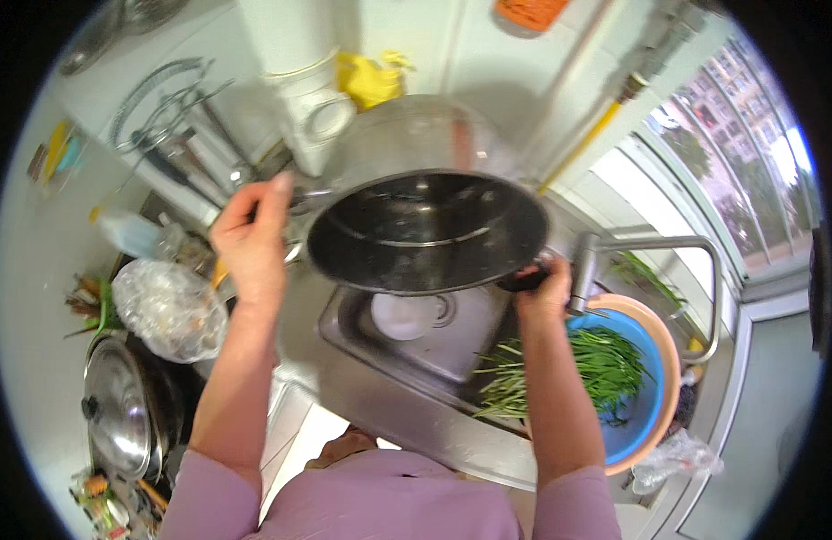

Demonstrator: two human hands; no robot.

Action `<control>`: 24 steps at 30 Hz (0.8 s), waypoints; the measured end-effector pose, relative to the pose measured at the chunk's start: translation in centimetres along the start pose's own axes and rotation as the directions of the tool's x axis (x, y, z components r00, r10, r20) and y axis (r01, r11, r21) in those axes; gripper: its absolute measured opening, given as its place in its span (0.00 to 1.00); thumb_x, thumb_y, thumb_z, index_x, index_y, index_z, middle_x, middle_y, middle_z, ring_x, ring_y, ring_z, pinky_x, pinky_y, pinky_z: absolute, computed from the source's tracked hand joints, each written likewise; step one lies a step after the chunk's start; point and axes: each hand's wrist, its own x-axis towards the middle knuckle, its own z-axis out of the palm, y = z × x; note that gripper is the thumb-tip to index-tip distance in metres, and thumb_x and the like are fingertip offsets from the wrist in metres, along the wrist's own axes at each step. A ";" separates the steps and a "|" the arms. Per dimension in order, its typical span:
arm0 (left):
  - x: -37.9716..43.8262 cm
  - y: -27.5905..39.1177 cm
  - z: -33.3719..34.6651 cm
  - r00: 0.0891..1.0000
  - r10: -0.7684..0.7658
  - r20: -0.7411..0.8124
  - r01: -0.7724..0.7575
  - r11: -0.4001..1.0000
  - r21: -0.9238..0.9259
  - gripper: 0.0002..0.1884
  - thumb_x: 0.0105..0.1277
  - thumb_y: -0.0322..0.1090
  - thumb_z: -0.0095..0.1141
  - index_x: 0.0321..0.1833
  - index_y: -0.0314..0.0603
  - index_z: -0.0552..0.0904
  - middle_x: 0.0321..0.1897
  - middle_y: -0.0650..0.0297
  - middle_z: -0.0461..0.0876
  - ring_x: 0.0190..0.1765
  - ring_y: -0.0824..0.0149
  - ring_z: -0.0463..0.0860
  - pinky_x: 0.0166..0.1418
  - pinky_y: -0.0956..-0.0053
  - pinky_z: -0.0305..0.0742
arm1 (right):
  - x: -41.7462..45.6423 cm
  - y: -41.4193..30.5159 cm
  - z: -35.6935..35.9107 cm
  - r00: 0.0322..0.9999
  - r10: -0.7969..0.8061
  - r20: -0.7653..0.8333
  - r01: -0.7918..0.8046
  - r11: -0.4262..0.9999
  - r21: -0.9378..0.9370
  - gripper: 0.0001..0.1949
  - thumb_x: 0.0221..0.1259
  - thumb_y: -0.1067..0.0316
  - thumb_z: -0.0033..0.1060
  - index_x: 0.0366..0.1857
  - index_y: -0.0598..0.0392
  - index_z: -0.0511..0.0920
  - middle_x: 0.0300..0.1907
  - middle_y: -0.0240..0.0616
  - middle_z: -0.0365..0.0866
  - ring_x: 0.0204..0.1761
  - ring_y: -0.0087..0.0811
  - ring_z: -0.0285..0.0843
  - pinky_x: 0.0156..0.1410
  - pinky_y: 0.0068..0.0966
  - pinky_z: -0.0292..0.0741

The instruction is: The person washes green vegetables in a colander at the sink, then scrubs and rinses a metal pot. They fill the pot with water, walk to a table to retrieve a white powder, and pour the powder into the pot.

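Observation:
My right hand [548, 290] grips the black handle of a dark non-stick pan [423, 263], which is tilted above a stainless steel sink [456, 344]. To the pan's left, my left hand [254, 236] is raised with its fingers curled; whether it holds something small cannot be told. A white round dish [406, 316] lies in the sink below the pan. Long green chives [605, 364] lie in a blue basin [635, 432] inside an orange one, partly behind my right forearm.
A metal faucet [659, 241] arches over the basins. Behind the pan stands a large metal pot or lid [402, 135]. At left are a utensil rack [179, 128], a plastic-wrapped bundle [169, 310] and a lidded wok [119, 405]. A barred window [733, 148] is at right.

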 end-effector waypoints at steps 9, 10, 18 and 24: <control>1.0 0.0 -0.3 0.995 0.088 0.049 -0.089 0.996 0.016 0.08 0.66 0.33 0.61 0.30 0.38 0.82 0.20 0.79 0.66 0.24 0.84 0.58 0.27 0.85 0.49 | -0.3 3.7 -0.4 0.994 0.004 -0.109 0.012 0.989 0.145 0.11 0.59 0.58 0.57 0.24 0.53 0.75 0.23 0.33 0.74 0.26 0.29 0.71 0.32 0.27 0.70; 1.1 0.0 -0.3 0.993 0.091 0.070 -0.093 0.996 0.016 0.09 0.66 0.33 0.61 0.30 0.38 0.81 0.20 0.79 0.66 0.25 0.84 0.59 0.28 0.85 0.50 | -0.3 4.0 -0.4 0.996 -0.025 -0.088 0.034 0.995 0.098 0.12 0.59 0.58 0.57 0.24 0.53 0.76 0.22 0.32 0.73 0.26 0.30 0.71 0.33 0.29 0.71; 0.5 0.6 0.1 0.953 0.243 0.180 -0.247 0.969 0.001 0.08 0.65 0.29 0.60 0.29 0.35 0.77 0.23 0.75 0.70 0.29 0.82 0.63 0.33 0.85 0.58 | 0.3 6.6 -2.2 0.991 0.088 -0.105 -0.067 0.980 0.189 0.12 0.61 0.59 0.56 0.23 0.53 0.74 0.22 0.34 0.74 0.25 0.31 0.72 0.32 0.28 0.71; -0.4 2.0 0.3 0.917 0.324 0.231 -0.354 0.930 0.101 0.07 0.62 0.26 0.60 0.29 0.34 0.76 0.23 0.70 0.73 0.29 0.79 0.67 0.33 0.82 0.62 | 0.9 8.8 -3.7 0.979 0.083 -0.187 -0.050 0.984 0.173 0.14 0.60 0.59 0.55 0.19 0.51 0.72 0.17 0.33 0.70 0.21 0.31 0.71 0.30 0.30 0.69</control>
